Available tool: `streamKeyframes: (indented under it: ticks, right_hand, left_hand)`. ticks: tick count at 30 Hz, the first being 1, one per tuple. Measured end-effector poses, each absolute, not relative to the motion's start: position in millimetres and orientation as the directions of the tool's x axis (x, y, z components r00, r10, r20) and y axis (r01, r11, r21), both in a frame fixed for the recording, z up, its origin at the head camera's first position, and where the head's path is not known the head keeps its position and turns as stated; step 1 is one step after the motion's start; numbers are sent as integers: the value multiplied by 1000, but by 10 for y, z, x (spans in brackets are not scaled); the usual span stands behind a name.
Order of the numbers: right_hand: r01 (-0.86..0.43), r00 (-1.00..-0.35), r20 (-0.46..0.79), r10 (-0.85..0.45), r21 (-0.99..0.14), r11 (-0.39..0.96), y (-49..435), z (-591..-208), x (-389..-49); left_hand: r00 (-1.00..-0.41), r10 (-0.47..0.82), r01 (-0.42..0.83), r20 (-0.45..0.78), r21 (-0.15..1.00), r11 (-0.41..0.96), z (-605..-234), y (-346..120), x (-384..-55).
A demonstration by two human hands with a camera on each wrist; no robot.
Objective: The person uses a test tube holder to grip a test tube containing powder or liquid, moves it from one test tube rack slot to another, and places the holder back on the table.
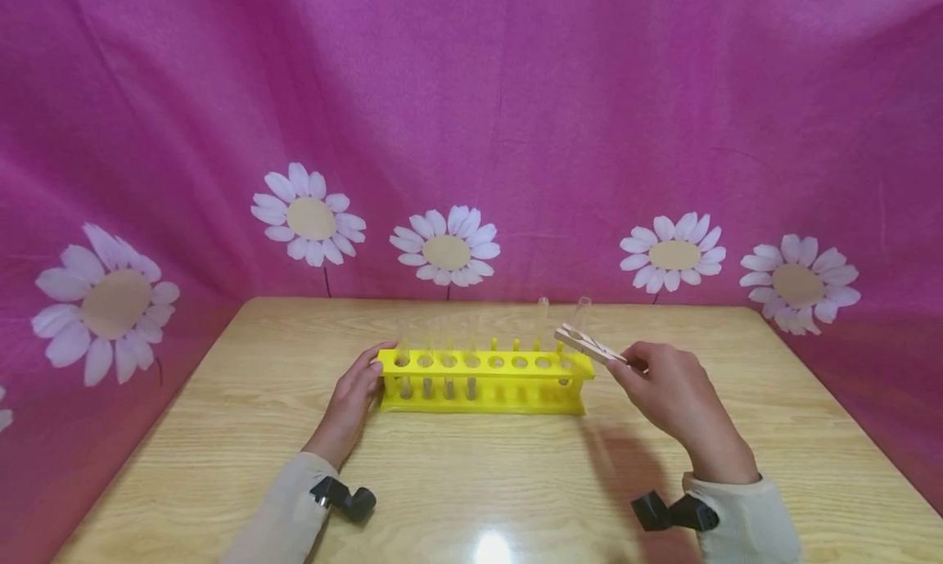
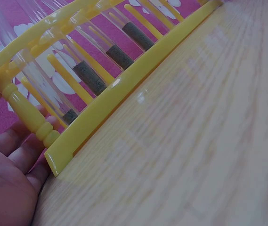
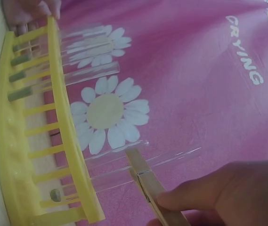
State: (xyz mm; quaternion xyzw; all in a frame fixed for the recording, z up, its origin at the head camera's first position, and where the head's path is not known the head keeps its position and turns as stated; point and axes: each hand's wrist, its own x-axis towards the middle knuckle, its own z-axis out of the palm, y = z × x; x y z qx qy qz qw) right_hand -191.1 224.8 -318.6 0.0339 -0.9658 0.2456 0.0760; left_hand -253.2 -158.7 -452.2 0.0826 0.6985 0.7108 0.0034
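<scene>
A yellow test tube rack (image 1: 508, 374) stands on the table, its left end gripped by my left hand (image 1: 355, 404). In the left wrist view, the fingers (image 2: 18, 141) lie around the end post. My right hand (image 1: 674, 396) pinches a wooden test tube clamp (image 1: 593, 345) at the rack's right end. The clamp's jaws are on a glass test tube (image 1: 583, 312) that passes through the end hole. A little dark matter (image 3: 55, 195) sits in the tube's bottom, which is raised above the rack's base.
Several tubes with dark contents (image 2: 89, 77) stand in the rack's left holes. Another clear tube (image 1: 542, 314) stands upright behind the right part, among yellow pegs (image 1: 494, 345). A pink curtain (image 1: 471, 97) with white flowers hangs along the table's (image 1: 442, 482) back and sides.
</scene>
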Motion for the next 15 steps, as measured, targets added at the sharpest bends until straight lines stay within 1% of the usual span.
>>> streamKeyframes:
  ticks: [10,15]
  right_hand:
    - [-110,-987,152,-45,-451,886,2258,-3200,-1913]
    - [-88,-992,124,-35,-457,885,2258,-3216,-1914]
  left_hand:
    - [-987,119,107,107,994,-8,-4509,-1586,-2523]
    - [-988,120,96,96,995,-6,-4519,-1597,-2525]
